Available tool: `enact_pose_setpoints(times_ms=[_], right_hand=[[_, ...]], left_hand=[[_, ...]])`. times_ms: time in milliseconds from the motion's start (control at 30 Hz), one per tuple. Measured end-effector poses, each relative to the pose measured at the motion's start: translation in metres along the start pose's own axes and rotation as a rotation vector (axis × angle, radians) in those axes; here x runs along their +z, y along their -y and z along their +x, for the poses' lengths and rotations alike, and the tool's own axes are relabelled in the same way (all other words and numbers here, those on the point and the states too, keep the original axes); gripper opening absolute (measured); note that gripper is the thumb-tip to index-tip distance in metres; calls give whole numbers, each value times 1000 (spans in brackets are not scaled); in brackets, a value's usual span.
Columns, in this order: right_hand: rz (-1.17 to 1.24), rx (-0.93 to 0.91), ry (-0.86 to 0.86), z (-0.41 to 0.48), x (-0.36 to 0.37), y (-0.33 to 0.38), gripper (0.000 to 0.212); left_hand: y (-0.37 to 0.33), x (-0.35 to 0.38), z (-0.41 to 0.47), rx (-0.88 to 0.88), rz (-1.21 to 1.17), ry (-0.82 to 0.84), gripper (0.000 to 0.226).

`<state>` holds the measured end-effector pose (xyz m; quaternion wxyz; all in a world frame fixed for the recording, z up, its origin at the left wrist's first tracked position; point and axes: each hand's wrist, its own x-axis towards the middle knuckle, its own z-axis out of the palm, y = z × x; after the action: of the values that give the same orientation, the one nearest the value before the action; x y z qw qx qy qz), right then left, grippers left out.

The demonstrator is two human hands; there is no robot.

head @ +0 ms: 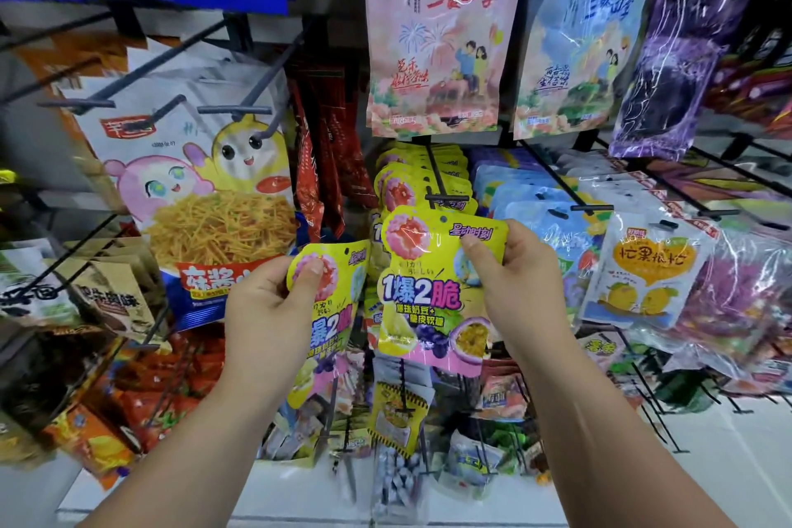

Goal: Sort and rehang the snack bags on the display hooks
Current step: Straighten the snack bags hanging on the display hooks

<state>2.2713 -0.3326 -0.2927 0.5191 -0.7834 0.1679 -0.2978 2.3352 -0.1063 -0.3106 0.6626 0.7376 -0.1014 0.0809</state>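
Head view: the left hand [274, 304] pinches the top corner of one yellow bag [330, 313], thumb on its front. Just beside it, the right hand [514, 283] grips a second yellow bag [433, 287] by its top edge, below the hook [445, 195] of matching bags.

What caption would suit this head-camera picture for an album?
Left hand and right hand each hold a yellow candy bag before crowded display hooks.

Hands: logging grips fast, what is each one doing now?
Left hand: closed on a yellow candy bag.
Right hand: closed on another yellow candy bag.
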Motion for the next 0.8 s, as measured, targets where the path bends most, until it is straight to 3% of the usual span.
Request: enact_pose_setpoints(times_ms=[267,400,600,800], right_hand=[[-10,31,-13,11,7,3,35],[-13,52,-45,13,8,6,49],[-300,-15,-76,29,15,9,52],[-432,-14,-93,49,27,9,51]], left_hand=[[0,-3,-3,24,44,10,28],[0,-6,-3,34,40,20,29],[-3,-4,-4,55,12,53,46],[-10,-1,-5,6,-44,86,25]])
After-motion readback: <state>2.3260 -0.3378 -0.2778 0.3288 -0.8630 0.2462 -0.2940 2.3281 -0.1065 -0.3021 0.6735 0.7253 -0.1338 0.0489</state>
